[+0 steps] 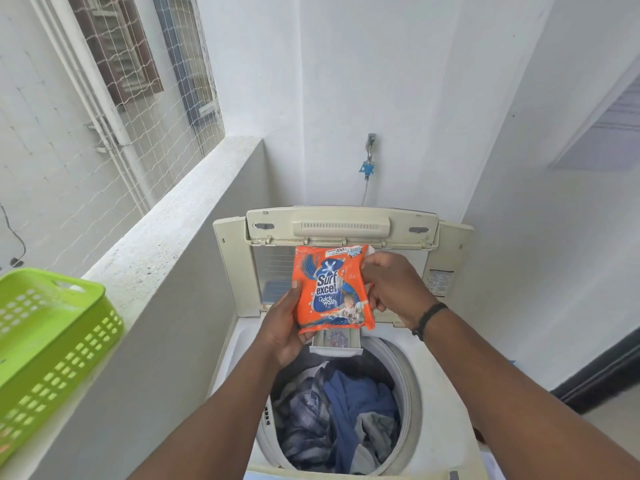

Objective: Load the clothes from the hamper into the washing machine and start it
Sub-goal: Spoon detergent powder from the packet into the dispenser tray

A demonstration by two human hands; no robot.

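A top-loading washing machine point(239, 344) stands before me with its lid point(341, 226) folded up at the back. Blue, grey and checked clothes point(343, 414) fill the drum. A small detergent drawer point(335, 342) is pulled out over the drum's far rim, with some powder in it. Above it I hold an orange detergent packet point(332, 289) upright. My left hand point(284, 327) grips its lower left side. My right hand point(394, 285) pinches its upper right corner. The green hamper point(52, 337) sits on the ledge at left.
A concrete parapet ledge point(166, 237) runs along the left, with netting over the opening above it. A tap point(370, 157) with a hose is on the wall behind the machine. White walls close in on the right.
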